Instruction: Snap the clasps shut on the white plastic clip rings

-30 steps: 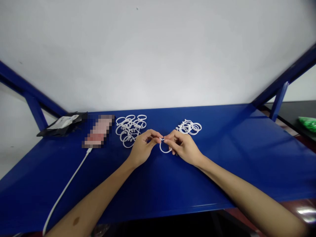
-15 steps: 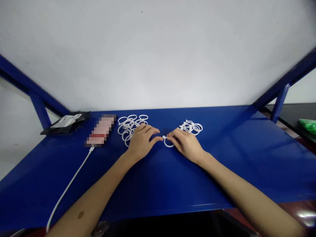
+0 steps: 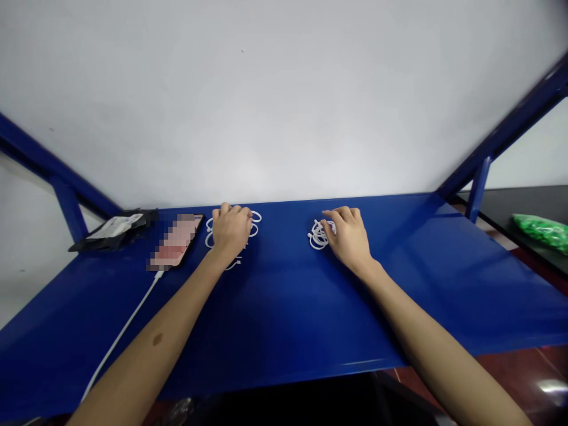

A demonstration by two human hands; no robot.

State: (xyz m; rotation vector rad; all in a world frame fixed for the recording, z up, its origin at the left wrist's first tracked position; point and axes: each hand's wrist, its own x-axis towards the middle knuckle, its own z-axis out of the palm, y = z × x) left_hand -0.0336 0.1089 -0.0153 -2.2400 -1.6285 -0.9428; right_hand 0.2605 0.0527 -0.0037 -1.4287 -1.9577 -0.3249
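My left hand lies over a loose group of white plastic rings on the left side of the table. Its fingers bend down and away, so their tips and anything between them are hidden. Parts of several rings stick out around this hand, each thin, some showing a small knob. My right hand hovers at a smaller heap of similar white rings, thumb and fingers apart. The thumb and index finger are by the heap's right side; whether they touch it I cannot tell.
The rings lie on a blue table against a pale wall. A phone with a white cable is at the left, beside a black package with a white label. A green-filled bag rests at far right.
My hands have moved apart. The left has shifted left and onto the ring group. The right has let go of the single ring it held between the piles and is now at the right heap.
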